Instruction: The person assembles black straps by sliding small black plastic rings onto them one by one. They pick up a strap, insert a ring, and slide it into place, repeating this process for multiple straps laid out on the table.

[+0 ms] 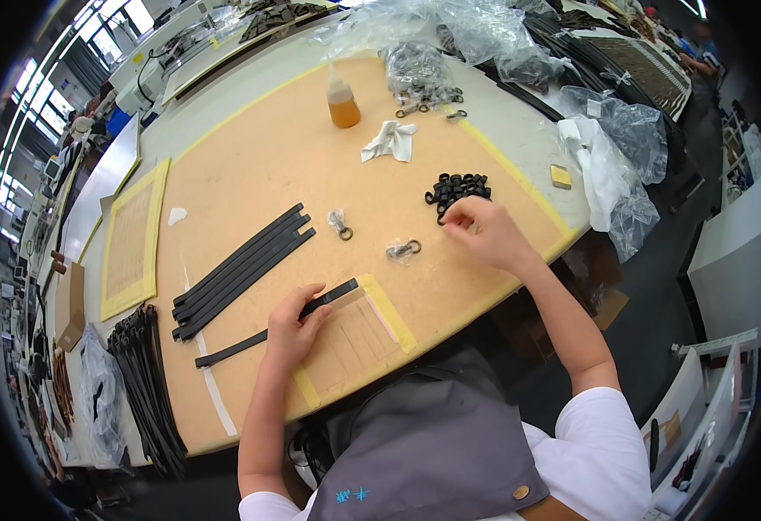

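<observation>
My left hand [290, 328] is closed around a flat black strap [240, 347] lying slantwise on the table near me; the strap's far end sticks out past my fingers. To the right, my right hand [483, 229] reaches to the near edge of a pile of small black loops [460, 187]. Its thumb and forefinger are pinched together at one black loop [440, 219]. Several more black straps [246, 271] lie side by side left of the middle. Two small metal rings in clear wrap, one ring [346, 233] and another ring [413, 247], rest between the straps and the pile.
A bottle of amber liquid [343, 106] and a crumpled white cloth [390, 141] stand farther back. Beyond is a plastic bag of rings [420, 74]. A yellow block [560, 176] sits at the right edge. Black straps [146, 382] hang over the left edge. Yellow tape [387, 317] borders a sheet near me.
</observation>
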Tool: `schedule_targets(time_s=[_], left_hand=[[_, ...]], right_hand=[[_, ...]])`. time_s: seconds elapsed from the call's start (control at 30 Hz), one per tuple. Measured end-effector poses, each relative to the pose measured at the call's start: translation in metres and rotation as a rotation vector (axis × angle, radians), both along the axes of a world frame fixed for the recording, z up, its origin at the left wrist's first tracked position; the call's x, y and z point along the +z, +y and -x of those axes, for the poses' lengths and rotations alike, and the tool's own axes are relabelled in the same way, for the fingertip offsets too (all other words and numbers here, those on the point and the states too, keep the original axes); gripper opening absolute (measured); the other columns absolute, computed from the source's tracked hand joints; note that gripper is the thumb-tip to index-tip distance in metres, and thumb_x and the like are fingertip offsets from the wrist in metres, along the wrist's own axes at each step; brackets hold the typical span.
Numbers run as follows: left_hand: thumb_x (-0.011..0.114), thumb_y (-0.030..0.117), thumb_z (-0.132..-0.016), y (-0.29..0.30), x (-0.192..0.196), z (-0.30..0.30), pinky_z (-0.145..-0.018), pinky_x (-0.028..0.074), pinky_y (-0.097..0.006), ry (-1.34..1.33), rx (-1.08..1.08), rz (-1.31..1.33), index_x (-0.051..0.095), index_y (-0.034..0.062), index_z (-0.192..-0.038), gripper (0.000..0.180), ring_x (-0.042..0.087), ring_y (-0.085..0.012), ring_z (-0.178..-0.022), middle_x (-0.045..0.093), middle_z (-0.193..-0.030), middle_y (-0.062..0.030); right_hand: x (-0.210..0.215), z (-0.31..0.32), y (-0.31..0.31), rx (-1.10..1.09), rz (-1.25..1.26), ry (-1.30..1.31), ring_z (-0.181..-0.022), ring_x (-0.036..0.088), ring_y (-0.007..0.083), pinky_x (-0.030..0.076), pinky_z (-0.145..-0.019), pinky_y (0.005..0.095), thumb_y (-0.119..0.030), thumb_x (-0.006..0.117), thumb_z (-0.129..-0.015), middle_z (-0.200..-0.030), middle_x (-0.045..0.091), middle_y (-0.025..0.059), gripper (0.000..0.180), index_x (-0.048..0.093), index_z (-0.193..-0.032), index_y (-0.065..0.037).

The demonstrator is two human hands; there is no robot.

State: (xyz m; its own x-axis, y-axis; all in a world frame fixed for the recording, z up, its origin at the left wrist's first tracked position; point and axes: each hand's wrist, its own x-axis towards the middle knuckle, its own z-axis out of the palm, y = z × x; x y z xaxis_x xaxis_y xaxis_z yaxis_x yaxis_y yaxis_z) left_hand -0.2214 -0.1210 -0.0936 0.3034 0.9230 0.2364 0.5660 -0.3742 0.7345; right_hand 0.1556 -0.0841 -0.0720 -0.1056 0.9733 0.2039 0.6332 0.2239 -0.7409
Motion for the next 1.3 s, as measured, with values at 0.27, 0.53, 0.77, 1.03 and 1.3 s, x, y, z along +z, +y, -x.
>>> schedule_targets(time_s=[0.27, 0.53, 0.77, 1.03, 1.3], left_hand=[[0.077, 0.007, -0.088, 0.002, -0.009, 0.004, -0.064, 0.050, -0.029, -0.027, -0.027, -0.040, 0.072, 0.0017, -0.114, 0.027, 0.064, -0.0195, -0.074, 0.068, -0.090, -0.0108], [0.076, 0.006, -0.088, 0.000, 0.006, 0.004, -0.068, 0.053, -0.029, -0.034, -0.062, -0.038, 0.073, 0.0024, -0.113, 0.026, 0.067, -0.0196, -0.076, 0.070, -0.091, -0.0110], [0.076, 0.009, -0.089, -0.005, 0.003, -0.014, -0.063, 0.048, -0.026, -0.112, -0.113, 0.053, 0.071, 0.0034, -0.113, 0.025, 0.060, -0.0102, -0.070, 0.071, -0.088, -0.0049], [0.075, 0.005, -0.090, -0.017, 0.017, -0.029, -0.070, 0.049, -0.023, -0.206, -0.106, 0.137, 0.070, 0.0003, -0.113, 0.025, 0.062, -0.0062, -0.079, 0.071, -0.090, -0.0014], [0.074, 0.006, -0.090, -0.017, 0.018, -0.032, -0.073, 0.051, -0.025, -0.254, -0.142, 0.245, 0.071, 0.0015, -0.115, 0.025, 0.064, -0.0080, -0.082, 0.073, -0.092, -0.0031]], right_hand=[[-0.008, -0.065, 0.025, -0.277, 0.048, -0.186, -0.087, 0.068, 0.0273, 0.055, -0.079, 0.0388, -0.013, 0.072, -0.083, -0.091, 0.071, 0.0117, 0.019, 0.067, -0.098, -0.002], [0.007, -0.051, 0.016, -0.209, 0.065, 0.088, -0.080, 0.069, 0.0182, 0.057, -0.073, 0.0320, -0.008, 0.074, -0.085, -0.093, 0.073, 0.0086, 0.019, 0.071, -0.102, -0.002], [-0.013, 0.058, -0.017, 0.473, 0.338, 0.689, -0.094, 0.065, 0.0108, 0.056, -0.077, 0.0260, -0.003, 0.067, -0.097, -0.107, 0.065, 0.0035, 0.018, 0.072, -0.114, 0.000], [-0.041, 0.094, -0.033, 0.473, 0.440, 1.034, -0.087, 0.066, 0.0104, 0.056, -0.077, 0.0263, 0.000, 0.063, -0.098, -0.102, 0.064, 0.0040, 0.016, 0.067, -0.113, -0.002], [-0.043, 0.087, -0.031, 0.556, 0.401, 1.056, -0.095, 0.071, 0.0135, 0.058, -0.081, 0.0277, 0.002, 0.064, -0.097, -0.104, 0.068, 0.0059, 0.013, 0.066, -0.110, -0.001]])
